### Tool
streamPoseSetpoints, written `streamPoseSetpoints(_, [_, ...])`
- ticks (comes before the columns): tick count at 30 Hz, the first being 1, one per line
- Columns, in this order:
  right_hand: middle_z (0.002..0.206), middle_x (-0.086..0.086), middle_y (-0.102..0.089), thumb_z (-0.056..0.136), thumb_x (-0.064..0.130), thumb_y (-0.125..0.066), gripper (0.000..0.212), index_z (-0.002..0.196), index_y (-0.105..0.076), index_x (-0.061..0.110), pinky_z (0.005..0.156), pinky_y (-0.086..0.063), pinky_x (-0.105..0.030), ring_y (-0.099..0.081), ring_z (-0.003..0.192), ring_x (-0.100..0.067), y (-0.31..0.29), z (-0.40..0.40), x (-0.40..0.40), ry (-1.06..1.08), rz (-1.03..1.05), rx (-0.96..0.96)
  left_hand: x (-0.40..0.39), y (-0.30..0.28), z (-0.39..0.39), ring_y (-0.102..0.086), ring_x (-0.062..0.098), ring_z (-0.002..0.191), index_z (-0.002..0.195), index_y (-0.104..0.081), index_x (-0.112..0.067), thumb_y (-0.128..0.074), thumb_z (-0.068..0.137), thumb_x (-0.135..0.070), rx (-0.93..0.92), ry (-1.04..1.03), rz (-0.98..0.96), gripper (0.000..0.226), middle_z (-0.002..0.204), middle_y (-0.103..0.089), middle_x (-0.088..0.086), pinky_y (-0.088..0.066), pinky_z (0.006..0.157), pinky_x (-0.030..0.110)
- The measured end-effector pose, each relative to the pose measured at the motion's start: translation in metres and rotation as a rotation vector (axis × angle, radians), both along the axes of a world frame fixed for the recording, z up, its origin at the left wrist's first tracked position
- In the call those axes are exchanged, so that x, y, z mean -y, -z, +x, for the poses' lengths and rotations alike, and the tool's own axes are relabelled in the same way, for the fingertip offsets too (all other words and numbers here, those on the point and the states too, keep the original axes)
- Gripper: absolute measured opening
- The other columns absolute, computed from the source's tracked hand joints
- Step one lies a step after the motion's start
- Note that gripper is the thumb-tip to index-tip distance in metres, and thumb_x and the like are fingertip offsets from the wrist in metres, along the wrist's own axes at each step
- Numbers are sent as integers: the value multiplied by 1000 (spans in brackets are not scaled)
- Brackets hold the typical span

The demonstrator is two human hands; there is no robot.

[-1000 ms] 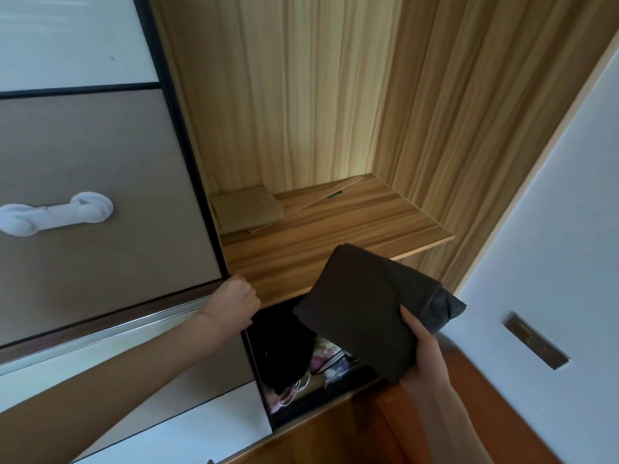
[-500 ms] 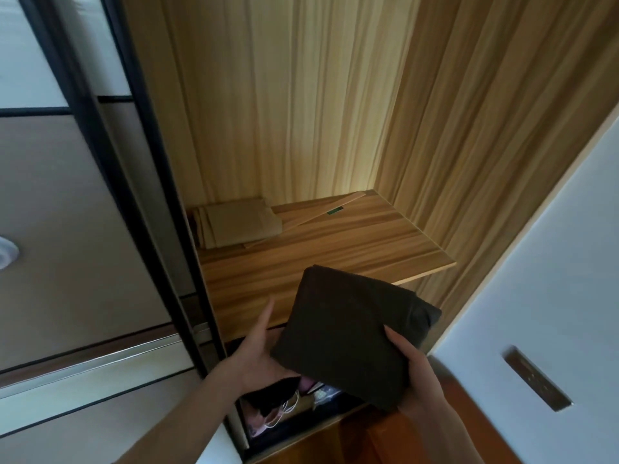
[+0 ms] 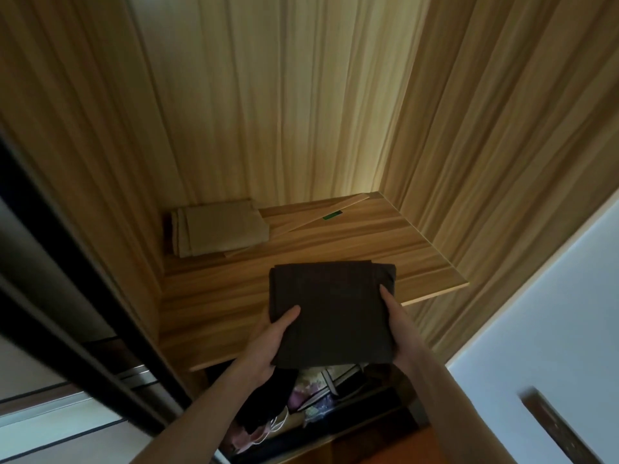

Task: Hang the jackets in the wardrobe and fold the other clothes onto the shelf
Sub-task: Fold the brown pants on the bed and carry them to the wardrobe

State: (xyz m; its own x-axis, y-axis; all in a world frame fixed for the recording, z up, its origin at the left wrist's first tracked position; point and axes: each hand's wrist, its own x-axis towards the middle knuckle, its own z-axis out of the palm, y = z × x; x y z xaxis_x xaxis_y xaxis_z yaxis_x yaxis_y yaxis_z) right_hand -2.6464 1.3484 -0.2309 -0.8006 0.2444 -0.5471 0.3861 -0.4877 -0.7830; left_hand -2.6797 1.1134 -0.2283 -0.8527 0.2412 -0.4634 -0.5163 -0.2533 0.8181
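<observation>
Both hands hold one dark folded garment over the front part of the wooden shelf inside the wardrobe. Left hand grips its left edge: thumb lies on top of the fabric, the other fingers are tucked underneath and hidden. Right hand grips the right edge the same way, thumb on top near the far right corner, the rest of the fingers under the cloth. Both hands clamp the garment from opposite sides. The garment is a flat, roughly square bundle; its near edge sticks out past the shelf's front lip. Cannot tell whether its far half touches the shelf board or floats just above it.

At the back left of the shelf lies a tan folded garment, flat, well apart from the dark one. A thin wooden strip with a small green label lies diagonally behind and partly under the tan piece, running to the back right corner.

Wardrobe walls are wood-grain panels. Dark sliding-door frame runs diagonally at left. Below the shelf, a lower compartment holds a dark item and some pale, pinkish stuff, too dim to identify. White wall at right.
</observation>
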Motion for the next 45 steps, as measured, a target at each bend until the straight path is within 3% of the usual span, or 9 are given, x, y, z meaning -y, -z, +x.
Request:
streamPoseSetpoints(4, [110,-10,-79,93,61,-66,50,130,-69,27,82,-63,-45,-76,100,-33,19,-41,-23,-14,159,71,-22,20,-26,-70,24,111,123,-56,-45,-78,92,-32,-81,-124,-62,40,124,-71,-3,-59,97,49])
streamPoseSetpoints(8, [119,-7,-75,65,85,-75,88,129,-66,25,94,-59,-49,-71,108,-31,34,-73,-40,-133,226,129,-41,36,-48,-67,12,106,130,-53,-41,-76,94,-32,-180,-186,-154,43,121,-67,-10,-57,78,28])
streamPoseSetpoints(10, [124,-2,-71,72,70,-82,81,137,-60,26,100,-56,-50,-68,112,-27,47,-91,-46,-151,360,60,-47,47,-63,-66,11,105,133,-53,-37,-75,94,-32,-201,-214,-217,45,121,-66,-10,-56,79,27])
streamPoseSetpoints(14, [126,2,-68,79,57,-84,69,137,-57,30,105,-54,-50,-66,115,-24,61,-123,-53,-160,457,1,-56,68,-90,-63,20,116,137,-52,-33,-75,94,-36,-206,-243,-362,49,128,-64,-4,-53,104,45])
streamPoseSetpoints(22, [116,-3,-70,99,49,-64,44,127,-64,16,97,-53,-38,-66,114,-27,82,-171,-60,-253,662,-17,-64,93,-117,-60,31,126,142,-48,-13,-60,105,-29,-271,-235,-645,42,133,-62,7,-48,107,42])
streamPoseSetpoints(28, [138,-10,-59,105,53,-45,51,143,-51,19,115,-34,-53,-47,136,-36,91,-178,-56,-406,1184,33,-71,107,-121,-66,32,112,131,-48,-11,-56,104,-40,-329,-164,-1039,41,125,-64,11,-56,93,46])
streamPoseSetpoints(32, [162,-11,-35,106,57,-40,73,164,-24,16,120,-30,-57,-31,149,-36,92,-176,-60,-418,1243,-10,-72,106,-116,-51,34,125,140,-44,-8,-58,99,-51,-367,-164,-1376,62,133,-53,14,-44,103,48])
streamPoseSetpoints(36, [161,-9,-39,108,48,-44,67,163,-25,16,121,-32,-53,-36,148,-30,83,-156,-63,-308,1260,-164,-62,93,-111,-45,31,135,157,-31,-19,-52,103,-47,-565,-123,-1319,65,147,-46,10,-43,111,50])
streamPoseSetpoints(45, [154,3,-50,106,56,-38,60,155,-42,22,114,-42,-48,-50,138,-19,48,-53,-36,-240,1480,-349,-34,37,-87,-50,16,140,148,-52,-21,-32,108,-53,-1045,151,-1276,55,151,-55,0,-47,114,39])
